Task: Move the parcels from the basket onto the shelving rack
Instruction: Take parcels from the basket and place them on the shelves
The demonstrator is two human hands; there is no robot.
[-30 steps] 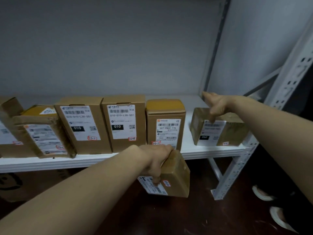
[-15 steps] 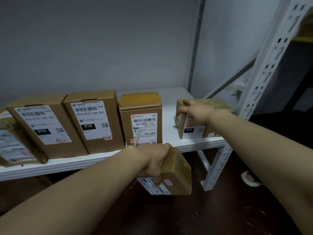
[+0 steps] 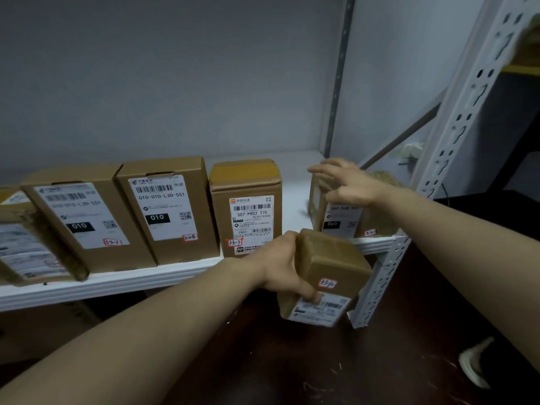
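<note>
Head view. The left hand (image 3: 280,264) grips the held parcel (image 3: 327,267) at lower centre of the frame, in front of and just below the front lip of the shelf (image 3: 117,283). Its fingers (image 3: 309,296) are curled onto the label face and the thumb is hooked over the top edge. The right hand (image 3: 347,182) is at right of centre, its fingers straight and slightly spread over the top left corner of the end parcel (image 3: 339,222). Whether they press on it or hover cannot be told. A bare gap lies between the end parcel and the 507-P802 parcel (image 3: 245,206). The basket is out of view.

Judged step: seating the held parcel in that gap.

1. Raise the parcel clear of the shelf lip before moving it inward, so that its lower edge does not catch.
2. Turn it upright with the label forward, to match the row at left of the frame.
3. The right hand could steady the end parcel, which stands close to the rack upright (image 3: 455,127) and the front edge.
4. Release only once the base sits flat.
</note>
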